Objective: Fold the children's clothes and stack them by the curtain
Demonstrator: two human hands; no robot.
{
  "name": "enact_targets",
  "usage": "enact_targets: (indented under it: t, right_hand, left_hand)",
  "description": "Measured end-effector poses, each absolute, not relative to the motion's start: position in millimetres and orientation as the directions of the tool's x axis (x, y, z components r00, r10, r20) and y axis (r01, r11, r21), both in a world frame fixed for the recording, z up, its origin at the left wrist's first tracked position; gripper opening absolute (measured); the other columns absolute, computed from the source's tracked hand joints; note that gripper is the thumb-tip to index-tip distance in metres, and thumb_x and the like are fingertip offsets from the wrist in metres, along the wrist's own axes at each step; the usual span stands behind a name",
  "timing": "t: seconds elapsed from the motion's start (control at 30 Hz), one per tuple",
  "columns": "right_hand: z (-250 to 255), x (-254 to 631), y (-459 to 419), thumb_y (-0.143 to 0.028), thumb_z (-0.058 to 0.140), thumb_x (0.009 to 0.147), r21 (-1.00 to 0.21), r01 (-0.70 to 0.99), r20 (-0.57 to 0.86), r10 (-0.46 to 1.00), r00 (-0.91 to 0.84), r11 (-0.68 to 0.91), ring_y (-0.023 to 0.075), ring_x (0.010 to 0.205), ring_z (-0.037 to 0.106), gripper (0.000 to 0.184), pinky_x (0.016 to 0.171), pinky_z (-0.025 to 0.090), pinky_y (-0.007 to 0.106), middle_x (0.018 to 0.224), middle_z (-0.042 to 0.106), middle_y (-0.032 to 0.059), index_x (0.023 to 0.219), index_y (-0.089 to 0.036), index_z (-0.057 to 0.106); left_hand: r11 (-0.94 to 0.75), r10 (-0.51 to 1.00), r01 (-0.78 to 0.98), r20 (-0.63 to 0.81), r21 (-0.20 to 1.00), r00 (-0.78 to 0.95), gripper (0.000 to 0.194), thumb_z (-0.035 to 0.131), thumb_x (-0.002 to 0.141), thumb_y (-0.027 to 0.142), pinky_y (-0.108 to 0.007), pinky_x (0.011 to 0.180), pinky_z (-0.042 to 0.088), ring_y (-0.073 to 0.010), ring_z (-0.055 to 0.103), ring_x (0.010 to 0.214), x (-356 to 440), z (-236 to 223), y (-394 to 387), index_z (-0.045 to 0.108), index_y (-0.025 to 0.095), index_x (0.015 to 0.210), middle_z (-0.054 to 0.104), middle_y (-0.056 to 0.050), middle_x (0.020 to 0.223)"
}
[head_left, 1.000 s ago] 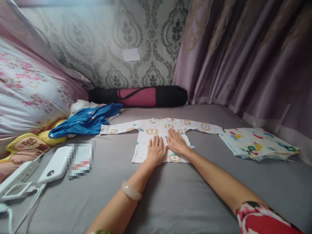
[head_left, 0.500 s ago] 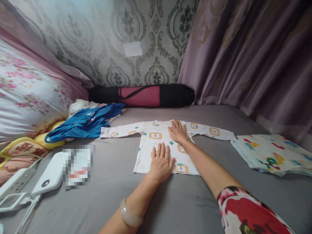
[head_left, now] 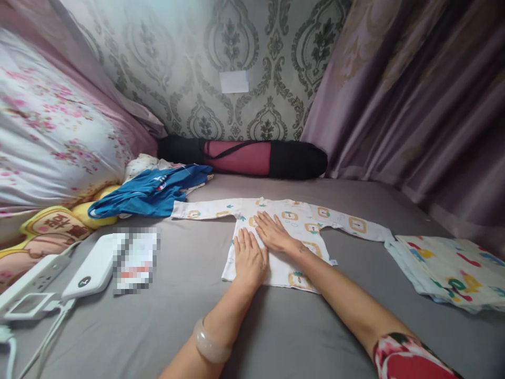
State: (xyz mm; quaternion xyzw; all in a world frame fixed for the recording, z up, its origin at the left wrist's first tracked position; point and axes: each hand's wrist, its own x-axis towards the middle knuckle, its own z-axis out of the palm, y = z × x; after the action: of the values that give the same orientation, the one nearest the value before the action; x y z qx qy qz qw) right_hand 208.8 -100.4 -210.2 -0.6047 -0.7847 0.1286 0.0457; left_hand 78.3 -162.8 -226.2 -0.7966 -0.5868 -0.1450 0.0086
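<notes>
A small white long-sleeved shirt [head_left: 290, 216] with orange lion and green leaf prints lies flat, both sleeves stretched out to the sides. My left hand [head_left: 250, 258] rests flat on its lower left part, fingers extended. Just above and to the right, my right hand [head_left: 274, 234] lies flat on the shirt's left chest area, its fingers spread a little. Both palms press on the cloth and neither grips it. The left sleeve's cuff meets a crumpled blue garment [head_left: 145, 192]. By the right cuff is a folded cloth [head_left: 453, 268] with colourful prints.
Grey bedding [head_left: 189, 326] spreads under everything. At the left are a power strip [head_left: 39, 273], a white power bank [head_left: 94, 266], cables, a blurred packet [head_left: 138, 263] and a yellow cushion [head_left: 51, 231]. A black and maroon long bag [head_left: 240, 158] lies along the wall, beside a purple curtain [head_left: 374, 95].
My right hand has slid left and down across the shirt, closer to my left hand. My left hand has shifted slightly left. The camera view has turned a little to the left.
</notes>
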Motion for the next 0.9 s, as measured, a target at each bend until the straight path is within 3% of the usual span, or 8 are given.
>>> enact_targets:
  t: [0.27, 0.67, 0.8, 0.9]
  right_hand:
    - [-217, 200, -54, -0.039, 0.015, 0.099, -0.246, 0.941, -0.055, 0.966, -0.254, 0.234, 0.0203, 0.148, 0.008, 0.061, 0.118, 0.001, 0.048, 0.161, 0.016, 0.0076, 0.152, -0.013, 0.025]
    - [-225, 169, -4, -0.042, 0.019, 0.099, -0.187, 0.982, 0.008, 0.999, -0.032, 0.033, 0.0265, 0.146, 0.013, 0.058, 0.116, 0.006, 0.050, 0.159, 0.024, 0.0099, 0.150, -0.018, 0.031]
    - [-223, 171, -8, -0.041, 0.021, 0.099, -0.220, 0.972, 0.022, 0.997, -0.075, 0.078, 0.0242, 0.148, 0.007, 0.059, 0.116, 0.003, 0.048, 0.161, 0.016, 0.0112, 0.151, -0.016, 0.028]
    - [-218, 175, -23, -0.041, 0.024, 0.098, -0.243, 0.955, 0.018, 0.985, -0.170, 0.170, 0.0231, 0.148, 0.003, 0.060, 0.117, 0.000, 0.046, 0.161, 0.010, 0.0120, 0.152, -0.014, 0.026]
  left_hand:
    - [-0.237, 0.959, 0.961, 0.194, 0.141, 0.208, 0.066, 0.037, 0.096, 0.047, -0.067, 0.110, 0.020, -0.0408, 0.023, 0.143, 85, -240, -174, 0.039, 0.001, 0.144, 0.028, -0.028, 0.151]
    - [-0.224, 0.970, 0.963, 0.129, 0.148, 0.206, 0.066, 0.034, 0.096, 0.046, -0.068, 0.110, 0.018, -0.0398, 0.019, 0.144, 85, -235, -175, 0.035, 0.004, 0.147, 0.025, -0.026, 0.153]
    - [-0.215, 0.975, 0.962, 0.092, 0.169, 0.202, 0.067, 0.032, 0.095, 0.043, -0.068, 0.111, 0.017, -0.0397, 0.019, 0.144, 85, -230, -175, 0.034, -0.001, 0.146, 0.023, -0.026, 0.154]
    - [-0.213, 0.977, 0.960, 0.068, 0.183, 0.204, 0.062, 0.030, 0.094, 0.032, -0.066, 0.111, 0.019, -0.0386, 0.023, 0.143, 82, -223, -173, 0.035, -0.004, 0.144, 0.027, -0.025, 0.153]
